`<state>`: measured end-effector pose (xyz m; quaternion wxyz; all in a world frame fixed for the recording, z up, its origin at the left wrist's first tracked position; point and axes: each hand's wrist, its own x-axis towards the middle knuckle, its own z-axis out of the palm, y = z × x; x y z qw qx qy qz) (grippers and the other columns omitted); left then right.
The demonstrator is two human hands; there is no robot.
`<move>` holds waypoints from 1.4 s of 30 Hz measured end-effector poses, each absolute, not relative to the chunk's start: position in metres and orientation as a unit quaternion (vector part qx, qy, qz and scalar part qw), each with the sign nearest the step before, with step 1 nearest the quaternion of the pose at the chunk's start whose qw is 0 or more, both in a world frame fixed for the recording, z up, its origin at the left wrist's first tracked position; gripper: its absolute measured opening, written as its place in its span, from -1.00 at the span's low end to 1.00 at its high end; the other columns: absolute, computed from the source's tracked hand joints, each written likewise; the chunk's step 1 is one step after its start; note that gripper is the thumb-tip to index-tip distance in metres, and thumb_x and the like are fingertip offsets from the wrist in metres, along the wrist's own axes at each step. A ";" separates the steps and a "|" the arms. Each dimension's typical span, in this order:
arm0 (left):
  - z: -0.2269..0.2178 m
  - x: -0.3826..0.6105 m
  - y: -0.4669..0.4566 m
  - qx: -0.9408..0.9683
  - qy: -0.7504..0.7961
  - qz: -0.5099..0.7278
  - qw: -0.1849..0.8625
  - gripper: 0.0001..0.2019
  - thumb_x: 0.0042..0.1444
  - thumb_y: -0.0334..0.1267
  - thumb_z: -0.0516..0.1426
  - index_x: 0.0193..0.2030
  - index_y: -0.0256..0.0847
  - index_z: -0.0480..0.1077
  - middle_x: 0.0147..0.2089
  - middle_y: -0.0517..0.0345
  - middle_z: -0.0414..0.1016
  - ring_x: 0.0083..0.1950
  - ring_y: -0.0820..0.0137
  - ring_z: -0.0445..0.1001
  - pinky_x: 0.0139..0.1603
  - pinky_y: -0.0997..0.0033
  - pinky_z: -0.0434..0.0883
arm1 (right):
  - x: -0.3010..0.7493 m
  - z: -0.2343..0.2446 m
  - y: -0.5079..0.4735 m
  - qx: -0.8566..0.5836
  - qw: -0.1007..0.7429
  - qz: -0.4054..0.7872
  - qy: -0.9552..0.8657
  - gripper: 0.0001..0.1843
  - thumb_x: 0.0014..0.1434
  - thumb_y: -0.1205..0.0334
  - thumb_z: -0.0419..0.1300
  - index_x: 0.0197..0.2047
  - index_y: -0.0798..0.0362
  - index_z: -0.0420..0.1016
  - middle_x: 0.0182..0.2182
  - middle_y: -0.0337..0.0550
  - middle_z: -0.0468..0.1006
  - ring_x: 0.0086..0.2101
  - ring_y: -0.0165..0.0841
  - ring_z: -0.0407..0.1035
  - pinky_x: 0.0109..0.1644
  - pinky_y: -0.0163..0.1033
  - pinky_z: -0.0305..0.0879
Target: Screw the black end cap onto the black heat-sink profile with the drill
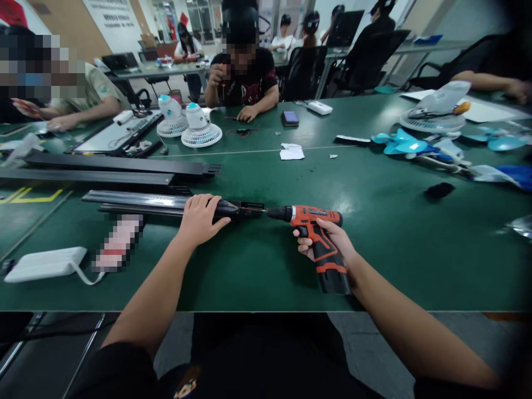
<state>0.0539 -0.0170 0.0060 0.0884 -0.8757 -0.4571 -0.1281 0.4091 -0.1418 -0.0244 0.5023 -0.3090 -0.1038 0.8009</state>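
An orange and black cordless drill (318, 216) lies level in my right hand (338, 238), whose fingers wrap round its grip near the trigger. Its bit points left and meets, or nearly meets, the end of a long black part (226, 209) on the table. Over the top of that part rests my left hand (202, 219), gripping it with the thumb on the near side and the fingers over it. The part's long glossy black strips (133, 198) stretch out to the left. Whether a screw sits at the bit tip is too small to tell.
Black panels (116, 162) lie behind the part. A phone (118, 243) and white power bank (47, 263) are at near left. White fan heads (201, 126) stand farther back; blue fan blades (399, 141) are at right. A person (245, 77) sits opposite.
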 end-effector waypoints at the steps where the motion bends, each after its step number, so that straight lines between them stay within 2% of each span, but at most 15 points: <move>1: 0.006 0.054 -0.017 -0.875 -0.458 -0.128 0.087 -0.39 0.38 0.16 0.06 0.34 -0.28 0.32 0.26 -0.26 0.41 0.29 -0.07 0.32 0.38 -0.11 0.19 | 0.409 -0.024 -0.142 -0.309 0.502 0.801 -0.105 -0.60 0.21 0.09 0.25 0.07 0.10 0.48 -0.24 0.01 0.63 -0.47 -0.38 0.31 -0.35 -0.20 0.41; 42: 0.005 0.053 -0.017 -0.875 -0.461 -0.125 0.074 -0.39 0.38 0.16 0.06 0.37 -0.25 0.30 0.28 -0.25 0.38 0.31 -0.08 0.30 0.39 -0.13 0.17 | 0.407 -0.022 -0.143 -0.326 0.509 0.791 -0.095 -0.58 0.19 0.07 0.27 0.05 0.13 0.52 -0.25 0.00 0.63 -0.48 -0.41 0.27 -0.35 -0.22 0.36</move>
